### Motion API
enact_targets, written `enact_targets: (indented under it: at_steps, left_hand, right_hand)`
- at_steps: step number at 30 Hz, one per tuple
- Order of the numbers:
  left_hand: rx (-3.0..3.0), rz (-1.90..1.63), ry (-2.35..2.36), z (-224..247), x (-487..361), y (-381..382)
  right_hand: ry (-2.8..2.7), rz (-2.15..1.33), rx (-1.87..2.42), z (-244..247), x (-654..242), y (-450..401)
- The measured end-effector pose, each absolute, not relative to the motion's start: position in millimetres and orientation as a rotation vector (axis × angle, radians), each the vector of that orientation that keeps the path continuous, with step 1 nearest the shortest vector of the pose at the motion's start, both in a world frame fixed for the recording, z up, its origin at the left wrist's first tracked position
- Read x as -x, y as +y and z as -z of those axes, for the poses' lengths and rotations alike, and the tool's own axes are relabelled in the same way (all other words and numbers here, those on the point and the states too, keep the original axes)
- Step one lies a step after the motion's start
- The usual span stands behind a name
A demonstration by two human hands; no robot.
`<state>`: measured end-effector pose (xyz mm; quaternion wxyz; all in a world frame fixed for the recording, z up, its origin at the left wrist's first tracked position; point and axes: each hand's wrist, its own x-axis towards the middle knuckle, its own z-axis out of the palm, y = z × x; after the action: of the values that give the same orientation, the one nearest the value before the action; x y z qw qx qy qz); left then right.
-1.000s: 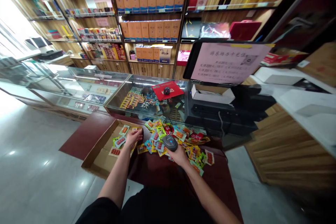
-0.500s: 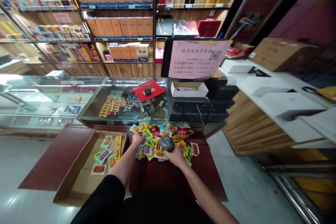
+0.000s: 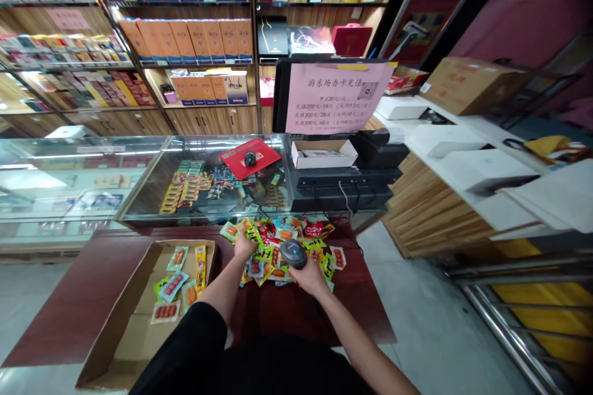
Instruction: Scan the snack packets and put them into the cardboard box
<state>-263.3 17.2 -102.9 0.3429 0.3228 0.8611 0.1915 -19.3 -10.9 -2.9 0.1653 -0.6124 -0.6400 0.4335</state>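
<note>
A heap of small snack packets in yellow, green, red and blue wrappers lies on the dark red table. My right hand is wrapped round a black handheld barcode scanner, its head over the heap. At the heap's left side, my left hand has its fingers bent down among the packets, touching a yellow-green packet; whether it grips one is hidden. To the left, a shallow cardboard box holds several packets, among them sausage packs and a long yellow one.
Behind the table stands a glass display counter with a red folder on top. A monitor bearing a pink paper sign and a small white box stand at its right. A white-topped counter is further right.
My left hand has shifted slightly right and down into the packets. The right hand still holds the scanner over the heap. The whole view has turned a little to the right.
</note>
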Motion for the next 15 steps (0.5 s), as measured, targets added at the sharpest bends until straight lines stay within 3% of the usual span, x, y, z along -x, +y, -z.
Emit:
enact_targets:
  at_steps: [6,15]
  left_hand:
    - [-0.886,-0.478,2.219,95.7,254.8,8.6]
    - [-0.424,-0.849,1.974,95.1,229.9,-7.2]
  right_hand:
    - [-1.852,-1.26,1.742,2.1,20.4,-20.4]
    - [-1.848,-1.357,1.759,1.9,18.4,-37.6]
